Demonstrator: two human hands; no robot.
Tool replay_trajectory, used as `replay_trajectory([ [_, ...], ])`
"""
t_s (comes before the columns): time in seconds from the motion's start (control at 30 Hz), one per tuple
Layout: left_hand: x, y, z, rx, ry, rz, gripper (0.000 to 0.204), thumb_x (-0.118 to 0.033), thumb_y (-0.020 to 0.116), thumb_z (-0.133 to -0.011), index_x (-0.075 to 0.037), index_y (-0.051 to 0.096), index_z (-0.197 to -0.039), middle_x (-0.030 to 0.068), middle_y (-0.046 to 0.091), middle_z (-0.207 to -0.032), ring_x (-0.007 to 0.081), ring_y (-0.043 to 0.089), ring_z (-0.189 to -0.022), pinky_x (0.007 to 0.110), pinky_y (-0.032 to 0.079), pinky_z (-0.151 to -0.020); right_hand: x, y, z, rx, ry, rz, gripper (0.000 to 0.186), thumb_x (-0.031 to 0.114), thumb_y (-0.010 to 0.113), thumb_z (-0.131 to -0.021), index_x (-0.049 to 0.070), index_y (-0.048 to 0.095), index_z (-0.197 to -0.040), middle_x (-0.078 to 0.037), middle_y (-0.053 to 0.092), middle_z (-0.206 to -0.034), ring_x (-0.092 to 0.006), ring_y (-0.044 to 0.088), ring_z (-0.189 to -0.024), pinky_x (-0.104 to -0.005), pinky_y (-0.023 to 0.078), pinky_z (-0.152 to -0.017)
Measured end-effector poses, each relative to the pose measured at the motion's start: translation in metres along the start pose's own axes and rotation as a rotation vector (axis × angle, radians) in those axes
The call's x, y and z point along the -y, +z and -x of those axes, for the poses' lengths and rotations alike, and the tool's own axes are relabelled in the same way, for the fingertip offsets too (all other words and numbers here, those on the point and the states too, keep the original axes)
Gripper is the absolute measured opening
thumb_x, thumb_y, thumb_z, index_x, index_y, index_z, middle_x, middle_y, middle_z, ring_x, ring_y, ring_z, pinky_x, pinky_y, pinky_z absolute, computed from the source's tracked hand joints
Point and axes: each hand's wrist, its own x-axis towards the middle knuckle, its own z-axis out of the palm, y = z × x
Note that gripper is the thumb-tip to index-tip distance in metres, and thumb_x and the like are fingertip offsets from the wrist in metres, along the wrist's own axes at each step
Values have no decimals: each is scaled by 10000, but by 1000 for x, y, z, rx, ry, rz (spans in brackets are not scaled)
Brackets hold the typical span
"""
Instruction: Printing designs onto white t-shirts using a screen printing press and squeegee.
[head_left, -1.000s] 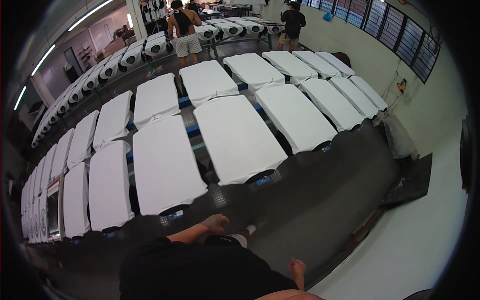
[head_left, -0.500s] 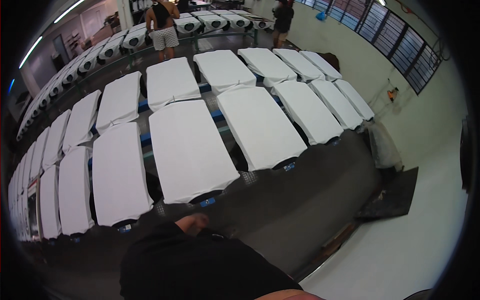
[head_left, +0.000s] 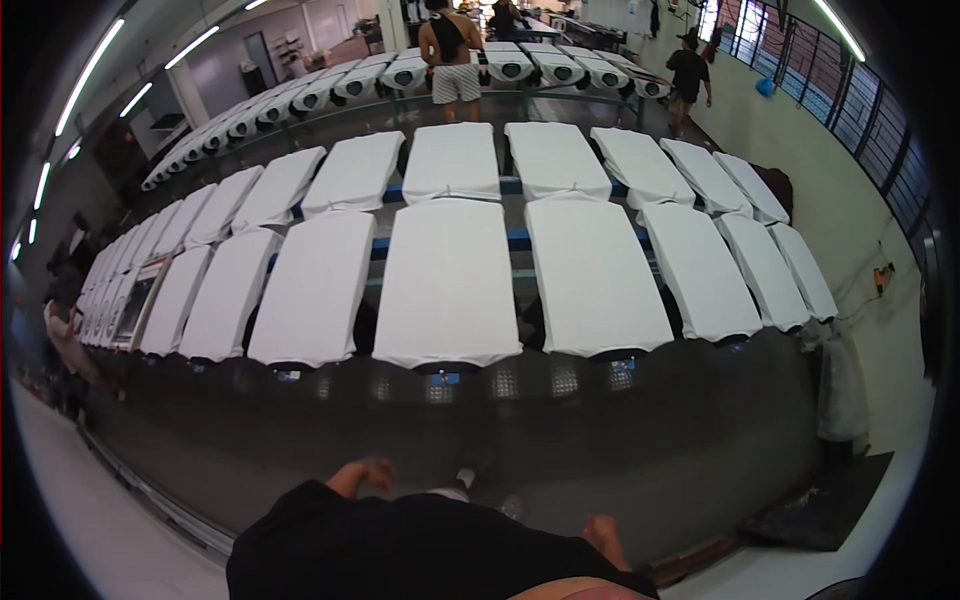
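Observation:
My left hand (head_left: 364, 476) hangs low in front of my body, slightly blurred, its fingers loosely apart and nothing seen in them. On the other side, my right hand (head_left: 603, 534) is low beside my dark shirt (head_left: 420, 545); its fingers are too small and turned to make out. Both hands are apart from everything around them. Ahead of them, white fabric pieces, probably shirts, are stretched over boards in two long rows. The nearest board with white fabric (head_left: 448, 285) lies straight ahead, beyond a strip of dark floor (head_left: 420, 420).
A framed panel (head_left: 140, 303) lies over the row at left, near a person (head_left: 68, 340). Another row of boards (head_left: 405, 72) runs behind, with people (head_left: 455, 55) beside it. At right stand a wrapped bundle (head_left: 842, 390) and a dark flat sheet (head_left: 815, 507) near the wall.
My view has turned left, and the rows now look farther off. My right hand and feet have come into sight. My left hand has shifted slightly left and down in the picture.

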Motion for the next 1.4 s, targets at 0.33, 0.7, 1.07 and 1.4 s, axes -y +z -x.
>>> replay_trajectory([
  [0.33, 209, 202, 93, -532, -113, 813, 377, -238, 821, -847, -149, 678, -1183, 100, 704, -1057, 215, 692, -887, 397, 612, -818, 141, 58, -49, 291, -737, 1544, 347, 420, 548, -1000, 162, 770, -1068, -43, 769, -873, -197, 732, -705, -353, 568, -745],
  [0.7, 314, 183, 78, -664, 72, 975, 311, -263, 792, -895, -95, 651, -1115, 63, 671, -963, 204, 669, -761, 367, 601, -632, 260, 274, 108, 261, -484, 710, 269, 308, 815, -863, 46, 778, -910, -64, 735, -780, -158, 704, -668, -327, 574, -639],
  [1.07, 389, 3, 161, -992, -131, 1063, 259, -265, 741, -950, -67, 661, -1096, 46, 663, -934, 178, 654, -683, 304, 570, -586, 251, 397, 185, 376, -912, 1092, 384, 435, 813, -827, 87, 811, -989, -89, 761, -841, -190, 728, -747, -344, 586, -750],
  [1.4, 365, 59, 128, -852, 77, 1015, 310, -315, 735, -956, -46, 662, -1092, 66, 669, -946, 212, 679, -811, 370, 584, -674, 236, 347, 139, 235, -647, 1112, 322, 414, 810, -835, 102, 824, -914, -75, 741, -758, -190, 712, -701, -348, 583, -717],
])
